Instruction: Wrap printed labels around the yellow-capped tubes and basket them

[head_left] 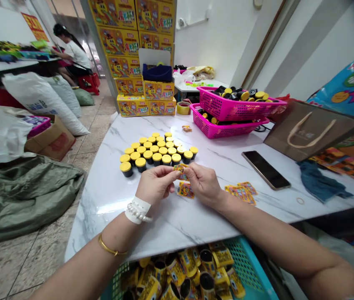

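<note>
White marble worktop (170, 216) in a cluttered packing room: a person's two bare hands meet just in front of a block of yellow-capped black pots (156, 153), both pinching one small printed sticker (181, 168) between them. The left hand (155, 184), above a wrist wearing a pearl bracelet, grips the sticker's near-left edge with thumb and forefinger; the right hand (204, 183) closes on its right edge, so the sticker is clamped from both sides and neither hand is free. It sits raised off the worktop, its long axis running roughly left to right, level with the front row of pots and just short of them; the nearest pots lie straight ahead and slightly left, a little closer to the left hand. A second sticker (185, 190) lies flat directly beneath the hands, and a small pile of stickers (241, 192) rests to the right of the right hand. Beyond the pile lie a phone (266, 169), a brown bag (308, 130) and stacked pink baskets (227, 118). A teal crate (252, 271) of labelled pots sits below the worktop's near edge.
</note>
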`<state>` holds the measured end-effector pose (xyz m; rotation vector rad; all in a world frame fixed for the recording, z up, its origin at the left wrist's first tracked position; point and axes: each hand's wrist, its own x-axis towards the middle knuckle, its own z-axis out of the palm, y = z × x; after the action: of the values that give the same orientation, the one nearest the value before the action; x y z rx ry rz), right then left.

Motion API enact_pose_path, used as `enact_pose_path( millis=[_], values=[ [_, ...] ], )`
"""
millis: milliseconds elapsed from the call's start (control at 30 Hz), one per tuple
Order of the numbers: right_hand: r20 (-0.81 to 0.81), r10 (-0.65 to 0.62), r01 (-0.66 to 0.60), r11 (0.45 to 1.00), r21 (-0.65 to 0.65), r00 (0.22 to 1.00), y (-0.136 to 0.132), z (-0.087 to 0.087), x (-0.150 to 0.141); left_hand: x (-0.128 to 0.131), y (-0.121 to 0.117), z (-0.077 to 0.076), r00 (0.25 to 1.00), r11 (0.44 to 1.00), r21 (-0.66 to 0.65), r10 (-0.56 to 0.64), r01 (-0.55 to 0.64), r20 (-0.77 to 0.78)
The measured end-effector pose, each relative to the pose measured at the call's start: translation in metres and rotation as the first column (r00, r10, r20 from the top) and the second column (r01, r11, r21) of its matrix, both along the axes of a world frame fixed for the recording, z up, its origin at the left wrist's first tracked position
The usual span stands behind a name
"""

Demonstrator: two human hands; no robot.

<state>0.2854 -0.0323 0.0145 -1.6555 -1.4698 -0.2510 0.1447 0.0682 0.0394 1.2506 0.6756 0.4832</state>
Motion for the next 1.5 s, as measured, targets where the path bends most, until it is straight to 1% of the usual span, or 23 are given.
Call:
enact_pose_path(
  millis=[67,133,200,267,333,433,500,533,567,600,667,733,767,800,833,900,1033,1167,1233,1300,1400,1433,1500],
  values=[
    [0.080,-0.085,0.086,0.996,-0.001,0.993,0.005,0.002,0.013,0.000,0.001,0.002,1.000,0.995,-0.095,-0.015,0.015,-0.006],
    [0.205,-0.206,0.211,0.978,-0.003,0.957,0.010,0.002,0.027,0.000,0.001,0.004,0.998,0.987,-0.155,-0.053,0.049,-0.026],
    [0.309,-0.263,0.290,0.956,-0.046,0.914,0.015,0.000,0.038,0.000,0.002,0.005,0.994,0.975,-0.202,-0.104,0.096,-0.030],
    [0.364,-0.262,0.317,0.943,-0.100,0.894,0.018,-0.002,0.041,0.000,0.002,0.006,0.991,0.963,-0.240,-0.131,0.124,-0.015],
    [0.383,-0.249,0.320,0.938,-0.132,0.889,0.017,-0.003,0.039,0.000,0.004,0.006,0.992,0.955,-0.273,-0.123,0.119,0.002],
    [0.345,-0.192,0.251,0.958,-0.136,0.919,0.013,-0.001,0.032,0.000,0.008,0.006,0.995,0.937,-0.334,-0.092,0.100,0.037],
    [0.174,-0.140,0.152,0.987,-0.056,0.975,0.009,0.003,0.030,0.000,0.011,0.005,0.995,0.922,-0.376,-0.066,0.091,0.079],
    [0.021,-0.096,0.096,0.995,0.004,0.995,0.008,0.006,0.030,0.001,0.013,0.004,0.993,0.915,-0.395,-0.048,0.086,0.104],
    [-0.164,-0.029,0.040,0.997,0.062,0.986,0.007,0.008,0.031,0.002,0.015,0.004,0.991,0.906,-0.415,-0.025,0.077,0.129],
    [-0.352,0.055,-0.017,0.994,0.110,0.934,0.006,0.011,0.032,0.003,0.017,0.003,0.989,0.896,-0.439,-0.002,0.068,0.148],
    [-0.639,0.216,-0.137,0.976,0.170,0.738,0.005,0.015,0.032,0.004,0.020,0.004,0.985,0.868,-0.493,0.034,0.055,0.169],
    [-0.772,0.295,-0.219,0.954,0.204,0.563,0.005,0.017,0.031,0.005,0.022,0.005,0.983,0.836,-0.547,0.052,0.053,0.175],
    [-0.802,0.305,-0.234,0.949,0.210,0.513,0.005,0.017,0.029,0.006,0.022,0.006,0.982,0.821,-0.568,0.059,0.055,0.180],
    [-0.818,0.305,-0.243,0.948,0.208,0.488,0.006,0.016,0.027,0.006,0.022,0.007,0.980,0.810,-0.584,0.065,0.059,0.189],
    [-0.824,0.298,-0.249,0.948,0.198,0.482,0.006,0.015,0.025,0.005,0.021,0.008,0.977,0.801,-0.595,0.071,0.065,0.202],
    [-0.816,0.274,-0.248,0.954,0.166,0.509,0.008,0.012,0.021,0.005,0.020,0.009,0.968,0.790,-0.609,0.093,0.070,0.233],
    [-0.754,0.209,-0.178,0.976,0.123,0.623,0.009,0.009,0.018,0.004,0.018,0.010,0.957,0.790,-0.609,0.124,0.065,0.263],
    [-0.651,0.172,-0.134,0.985,0.109,0.739,0.002,0.011,0.013,0.005,0.019,0.009,0.968,0.802,-0.595,0.101,0.056,0.228],
    [-0.613,0.169,-0.132,0.986,0.106,0.772,0.000,0.010,0.009,0.005,0.019,0.007,0.974,0.813,-0.579,0.080,0.058,0.210],
    [-0.618,0.198,-0.171,0.980,0.103,0.761,-0.001,0.009,0.005,0.006,0.019,0.006,0.979,0.828,-0.557,0.051,0.070,0.199],
    [-0.673,0.259,-0.254,0.961,0.107,0.693,-0.001,0.005,0.002,0.006,0.018,0.005,0.981,0.852,-0.521,0.048,0.058,0.189],
    [-0.680,0.270,-0.261,0.958,0.118,0.682,0.000,0.004,0.002,0.006,0.017,0.004,0.981,0.860,-0.508,0.057,0.047,0.187],
    [-0.662,0.277,-0.240,0.959,0.149,0.697,0.000,0.004,0.003,0.006,0.017,0.002,0.980,0.882,-0.471,0.075,0.022,0.186]
  ],
)
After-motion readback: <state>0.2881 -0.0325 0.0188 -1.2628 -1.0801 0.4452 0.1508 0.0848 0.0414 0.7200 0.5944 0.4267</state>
